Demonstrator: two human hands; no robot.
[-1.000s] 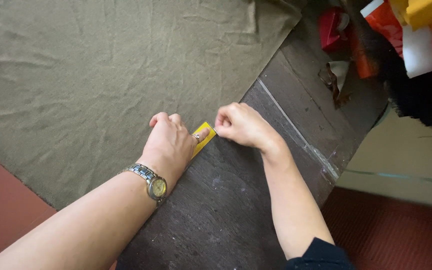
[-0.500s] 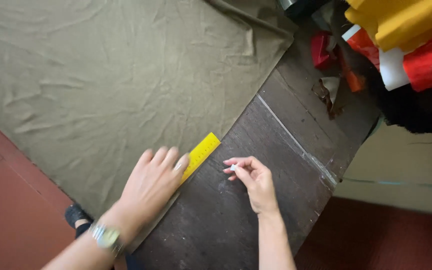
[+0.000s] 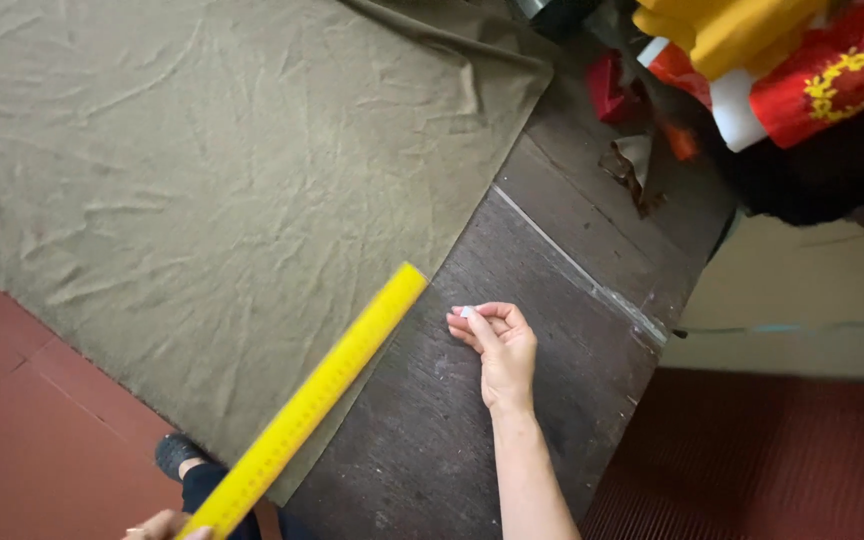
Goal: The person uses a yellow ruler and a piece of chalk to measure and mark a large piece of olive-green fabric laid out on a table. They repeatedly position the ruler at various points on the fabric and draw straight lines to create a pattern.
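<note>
An olive-green cloth (image 3: 212, 200) is spread over a dark wooden table (image 3: 512, 420). A long yellow ruler (image 3: 322, 390) slants across the cloth's right edge, lifted at its near end. My left hand (image 3: 167, 527) grips that near end at the bottom of the view; only the fingers show. My right hand (image 3: 497, 345) rests on the bare table just right of the ruler's tip, fingers pinched on a small white piece of chalk (image 3: 464, 312).
A heap of red, yellow and white fabrics (image 3: 772, 70) lies at the table's far right corner, with red and brown scraps (image 3: 622, 120) beside it. Red floor (image 3: 12, 420) shows at the left and lower right. My dark shoe (image 3: 174, 455) is below the cloth's edge.
My left hand came off the cloth, slid back to the ruler's near end and lifted it. The right hand drew slightly to the right, still pinching the chalk.
</note>
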